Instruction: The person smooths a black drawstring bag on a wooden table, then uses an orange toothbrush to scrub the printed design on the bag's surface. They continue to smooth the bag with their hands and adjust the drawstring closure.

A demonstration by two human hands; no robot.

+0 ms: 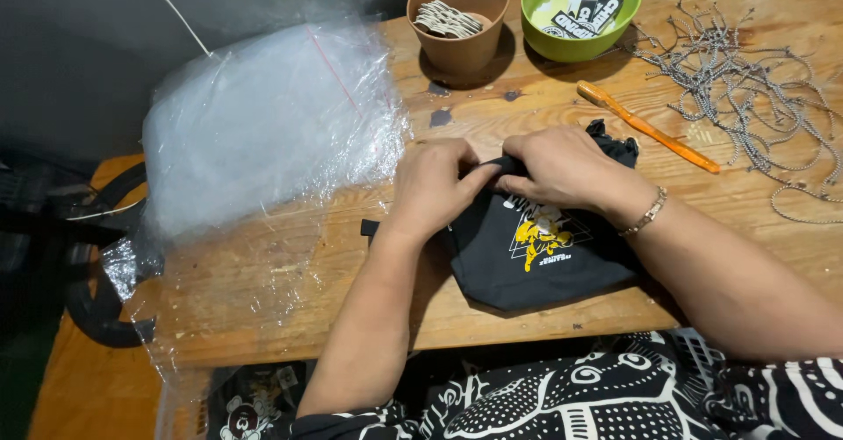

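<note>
Together on a small black fabric pouch [536, 260], lying flat near the front edge of a wooden table [290, 291], yellow-and-white print facing up. Left hand [435, 185] curled narrow, fingers bent down over the pouch's upper left rim, thumb tip pressed against a dark fold of fabric at the top. Right hand [562, 169] laid over the upper right of the pouch, fingers closed on the same dark fold, meeting the left thumb; chain bracelet [648, 213] at the wrist. Both grips tight on cloth, no gap visible between fingertips and fabric. Bunched black material sticking out just behind the right hand. Just beyond, an orange-handled tool [645, 126] lying slantwise. Farther right, a loose tangle of grey cords [755, 97]. At the table's back edge, a brown cup [458, 18] with pale tags and, beside it, a green bowl [580, 10] holding black-and-white labels. To the left, a heap of clear plastic bags [263, 124].
</note>
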